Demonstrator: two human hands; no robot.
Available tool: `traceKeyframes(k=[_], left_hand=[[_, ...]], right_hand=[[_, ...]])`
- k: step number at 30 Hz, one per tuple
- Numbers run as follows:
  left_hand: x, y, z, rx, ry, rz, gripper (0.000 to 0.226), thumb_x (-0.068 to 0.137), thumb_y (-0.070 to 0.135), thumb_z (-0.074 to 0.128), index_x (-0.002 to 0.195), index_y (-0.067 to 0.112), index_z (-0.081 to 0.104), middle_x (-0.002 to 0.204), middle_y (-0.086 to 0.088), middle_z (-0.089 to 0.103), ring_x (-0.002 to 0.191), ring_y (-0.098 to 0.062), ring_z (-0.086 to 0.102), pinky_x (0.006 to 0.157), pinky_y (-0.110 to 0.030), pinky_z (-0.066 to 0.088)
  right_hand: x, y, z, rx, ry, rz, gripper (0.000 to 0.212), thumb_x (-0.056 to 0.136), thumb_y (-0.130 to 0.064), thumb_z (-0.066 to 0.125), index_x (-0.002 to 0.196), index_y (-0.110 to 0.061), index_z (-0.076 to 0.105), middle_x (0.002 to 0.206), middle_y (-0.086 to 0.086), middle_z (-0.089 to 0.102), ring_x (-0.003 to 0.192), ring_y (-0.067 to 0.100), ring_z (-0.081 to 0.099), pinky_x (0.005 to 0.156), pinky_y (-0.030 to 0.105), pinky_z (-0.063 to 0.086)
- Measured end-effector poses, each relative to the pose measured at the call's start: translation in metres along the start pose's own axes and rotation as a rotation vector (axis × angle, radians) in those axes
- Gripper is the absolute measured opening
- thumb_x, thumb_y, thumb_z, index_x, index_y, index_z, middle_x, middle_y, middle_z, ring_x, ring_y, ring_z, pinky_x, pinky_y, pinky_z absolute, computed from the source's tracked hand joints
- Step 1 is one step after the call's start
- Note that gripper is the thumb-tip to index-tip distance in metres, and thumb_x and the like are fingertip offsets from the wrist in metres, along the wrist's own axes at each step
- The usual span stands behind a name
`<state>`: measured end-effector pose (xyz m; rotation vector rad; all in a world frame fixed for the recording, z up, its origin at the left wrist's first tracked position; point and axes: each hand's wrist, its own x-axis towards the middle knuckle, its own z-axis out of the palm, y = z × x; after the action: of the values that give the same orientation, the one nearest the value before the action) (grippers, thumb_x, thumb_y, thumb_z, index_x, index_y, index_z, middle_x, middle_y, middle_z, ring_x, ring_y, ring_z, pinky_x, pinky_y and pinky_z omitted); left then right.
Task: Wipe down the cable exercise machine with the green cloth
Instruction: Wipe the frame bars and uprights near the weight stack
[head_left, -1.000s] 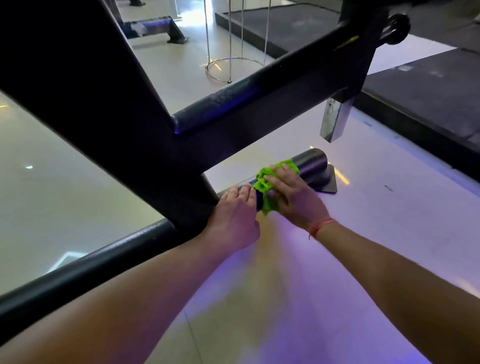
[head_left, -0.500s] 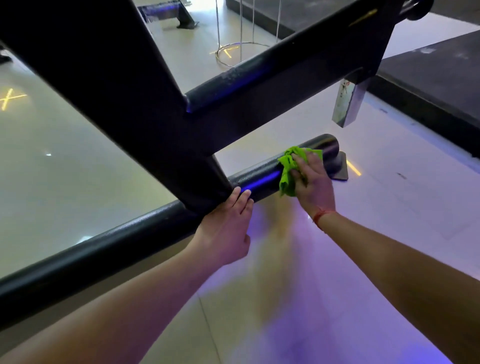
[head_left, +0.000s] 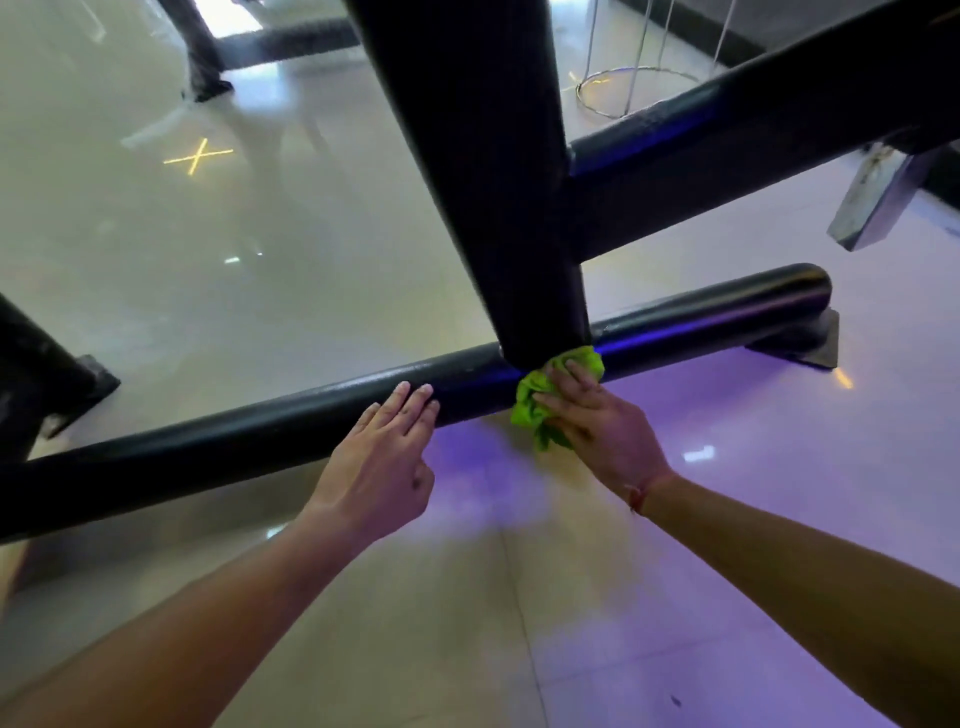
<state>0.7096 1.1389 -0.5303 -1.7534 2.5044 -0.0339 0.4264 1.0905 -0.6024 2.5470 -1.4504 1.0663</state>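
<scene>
The person is leaning over the machine's low floor bar (head_left: 291, 431), pressing the bunched green cloth (head_left: 540, 400) against it right where the thick upright post (head_left: 498, 208) is meeting it. The right hand (head_left: 597, 421) is pinning the cloth down with fingers bent over it, while the left hand (head_left: 384, 457) is resting just beside on the bar, fingers straight and holding nothing. The risk, I'd say, is the cloth snagging or bunching in the tight joint under the post, leaving that seam unwiped, or knuckles knocking the post as the hand is working close in. A slanted brace (head_left: 753, 145) is crowding the space above, so there is little headroom. Along the bar towards its rounded end (head_left: 810, 286) the way is looking open, and the glossy floor (head_left: 727, 597) on the near side is giving the arms room to swing.
</scene>
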Motion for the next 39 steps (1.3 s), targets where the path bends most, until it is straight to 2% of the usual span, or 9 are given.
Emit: traceKeyframes(k=[5, 10, 13, 16, 22, 29, 31, 35, 39], left_hand=[[-0.027, -0.029, 0.003, -0.023, -0.034, -0.12, 0.075, 0.082, 0.031, 0.04, 0.153, 0.007, 0.039, 0.163, -0.008, 0.029, 0.153, -0.025, 0.022, 0.121, -0.043, 0.029], [-0.054, -0.065, 0.005, -0.021, -0.094, -0.163, 0.077, 0.085, 0.033, 0.034, 0.158, 0.012, 0.028, 0.167, -0.004, 0.014, 0.155, -0.022, 0.012, 0.123, -0.043, 0.024], [-0.069, -0.08, 0.008, -0.029, -0.106, -0.221, 0.075, 0.088, 0.032, 0.04, 0.159, 0.012, 0.023, 0.168, -0.004, 0.011, 0.156, -0.022, 0.009, 0.124, -0.043, 0.021], [-0.086, -0.092, 0.011, -0.035, -0.122, -0.282, 0.075, 0.092, 0.032, 0.044, 0.16, 0.014, 0.019, 0.169, -0.002, 0.006, 0.156, -0.021, 0.007, 0.125, -0.041, 0.019], [-0.112, -0.13, 0.009, -0.006, -0.165, -0.296, 0.074, 0.094, 0.03, 0.043, 0.161, 0.016, 0.013, 0.169, -0.001, 0.0, 0.156, -0.02, 0.002, 0.126, -0.04, 0.015], [-0.152, -0.179, -0.008, 0.004, -0.249, -0.382, 0.076, 0.097, 0.032, 0.044, 0.161, 0.014, 0.007, 0.169, -0.003, -0.004, 0.156, -0.02, 0.001, 0.126, -0.041, 0.014], [-0.163, -0.196, -0.011, -0.01, -0.262, -0.414, 0.077, 0.096, 0.031, 0.045, 0.161, 0.014, 0.007, 0.169, -0.003, -0.004, 0.156, -0.02, 0.001, 0.126, -0.041, 0.015], [-0.19, -0.228, -0.005, 0.002, -0.273, -0.41, 0.079, 0.095, 0.03, 0.043, 0.161, 0.012, 0.003, 0.169, -0.005, -0.004, 0.156, -0.021, 0.001, 0.125, -0.043, 0.018], [-0.205, -0.255, 0.009, -0.005, -0.19, -0.466, 0.079, 0.094, 0.032, 0.041, 0.16, 0.009, 0.003, 0.169, -0.008, -0.002, 0.156, -0.023, 0.003, 0.124, -0.042, 0.019]], right_hand=[[0.035, -0.029, 0.035, -0.094, -0.084, -0.403, 0.037, 0.104, -0.015, 0.042, 0.124, -0.018, 0.073, 0.144, 0.004, 0.059, 0.134, 0.031, 0.055, 0.103, 0.045, 0.051], [0.029, -0.017, 0.033, -0.165, -0.073, -0.482, 0.036, 0.101, -0.01, 0.055, 0.133, -0.022, 0.067, 0.155, 0.003, 0.048, 0.144, 0.032, 0.043, 0.111, 0.05, 0.041], [0.06, -0.058, 0.06, -0.163, -0.136, -0.677, 0.031, 0.107, -0.018, 0.049, 0.132, -0.025, 0.066, 0.156, 0.002, 0.046, 0.146, 0.031, 0.041, 0.115, 0.049, 0.037], [0.093, -0.095, 0.084, -0.185, -0.238, -0.879, 0.033, 0.103, -0.025, 0.057, 0.136, -0.03, 0.063, 0.16, -0.002, 0.04, 0.148, 0.03, 0.036, 0.116, 0.05, 0.035], [0.085, -0.081, 0.069, -0.356, -0.286, -0.79, 0.051, 0.093, -0.033, 0.05, 0.142, -0.045, 0.05, 0.169, -0.001, 0.02, 0.15, 0.047, 0.023, 0.114, 0.069, 0.022], [0.129, -0.203, 0.119, -0.386, -0.497, -0.874, 0.051, 0.088, -0.034, 0.054, 0.136, -0.047, 0.046, 0.17, 0.002, 0.01, 0.148, 0.052, 0.02, 0.115, 0.067, 0.022], [0.132, -0.208, 0.118, -0.427, -0.512, -0.871, 0.05, 0.091, -0.038, 0.054, 0.139, -0.05, 0.044, 0.171, 0.001, 0.006, 0.149, 0.051, 0.018, 0.116, 0.067, 0.02], [0.127, -0.192, 0.095, -0.477, -0.504, -0.88, 0.054, 0.091, -0.041, 0.061, 0.142, -0.049, 0.043, 0.17, 0.003, 0.012, 0.147, 0.05, 0.027, 0.114, 0.068, 0.022], [0.151, -0.255, 0.118, -0.583, -0.61, -0.887, 0.05, 0.087, -0.044, 0.054, 0.136, -0.052, 0.048, 0.165, 0.011, 0.024, 0.135, 0.051, 0.041, 0.114, 0.068, 0.026]])
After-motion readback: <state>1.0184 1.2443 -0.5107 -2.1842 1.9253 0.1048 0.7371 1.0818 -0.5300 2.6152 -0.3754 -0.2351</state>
